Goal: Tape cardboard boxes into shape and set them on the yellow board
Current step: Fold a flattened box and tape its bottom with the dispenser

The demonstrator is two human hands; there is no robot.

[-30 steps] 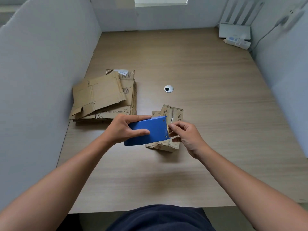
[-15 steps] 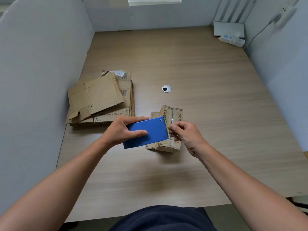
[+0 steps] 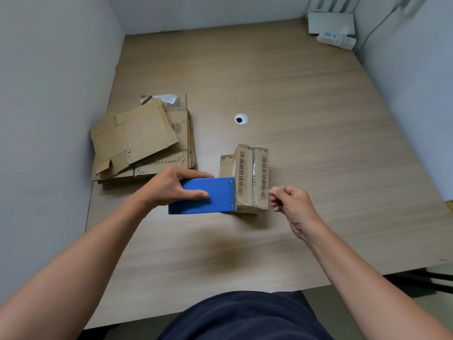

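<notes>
left hand (image 3: 171,186) grips blue tape dispenser (image 3: 215,201) | right hand (image 3: 291,204) pinches tape end (image 3: 270,191) | cardboard box (image 3: 252,168) between hands

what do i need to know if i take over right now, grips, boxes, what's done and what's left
Left grip holds the blue tape dispenser, blade end at the small box's left side.
Right grip pinches what looks like the tape end, just right of that box.
The box stands mid-table with its top flaps closed; I cannot tell if the seam is fully taped.
The flat cardboard stack lies by the left wall, not yet shaped.
Done: one box folded up.
Left: finish taping it, set it on the yellow board (only a yellow sliver shows at the table's right edge), then shape the flats.
</notes>
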